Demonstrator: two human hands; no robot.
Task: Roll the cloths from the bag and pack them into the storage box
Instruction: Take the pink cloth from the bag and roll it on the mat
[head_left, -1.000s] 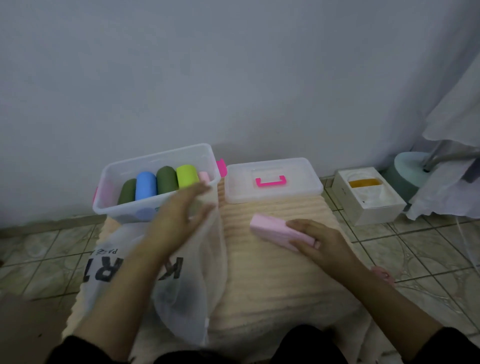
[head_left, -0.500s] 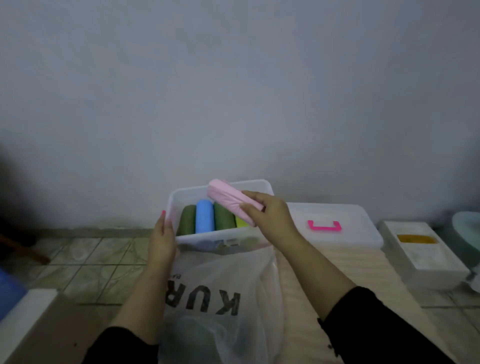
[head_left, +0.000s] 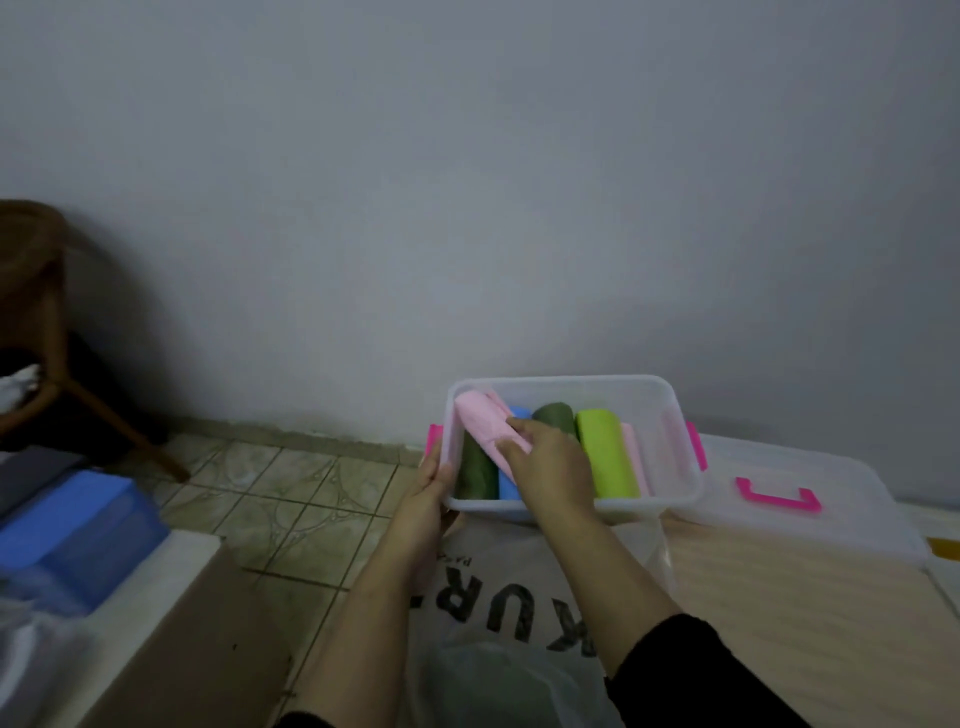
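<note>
A clear storage box (head_left: 670, 415) with pink latches stands by the wall. Inside lie rolled cloths: dark green (head_left: 474, 470), blue (head_left: 510, 480), another dark green (head_left: 555, 415), lime green (head_left: 605, 454) and a pale pink one (head_left: 635, 452). My right hand (head_left: 545, 465) grips a pink rolled cloth (head_left: 480, 422) and holds it slanted over the left end of the box, on top of the green and blue rolls. My left hand (head_left: 431, 480) holds the box's left wall near its front corner. The white plastic bag (head_left: 498, 613) with black letters lies in front of the box.
The clear lid (head_left: 841, 519) with a pink handle lies right of the box on a beige ribbed mat (head_left: 779, 623). A blue block (head_left: 67, 525), a cardboard piece (head_left: 197, 649) and a wooden chair leg (head_left: 109, 415) sit at the left on the tiled floor.
My right hand lifted the pink roll off the mat, carried it over the box and lowered it into the left end. My left hand moved from the bag to the box's left wall.
</note>
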